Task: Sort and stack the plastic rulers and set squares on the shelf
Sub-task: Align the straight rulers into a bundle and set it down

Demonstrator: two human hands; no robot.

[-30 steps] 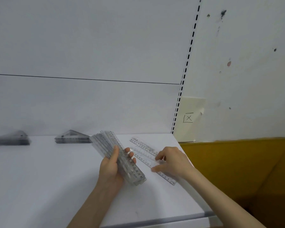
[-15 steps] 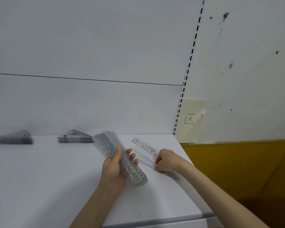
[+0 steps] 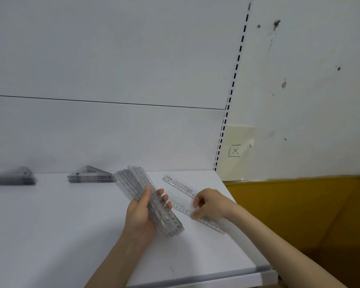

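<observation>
Fingers (image 3: 160,193) of the left hand (image 3: 139,217) curl round the stiff, slick bundle (image 3: 133,180) mid-length; right fingers (image 3: 196,203) pinch a thin, light ruler (image 3: 180,207) just below them, its edge probably the surest hold.

The far-left set-square stack (image 3: 13,179) is blurred. The right hand (image 3: 211,203) covers part of a motion-smeared loose ruler (image 3: 182,209).

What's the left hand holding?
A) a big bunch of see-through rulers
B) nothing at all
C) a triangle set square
A: the left hand grips a stack of clear rulers, with its fingers wrapped round it, while the right hand pinches a single ruler.
</observation>
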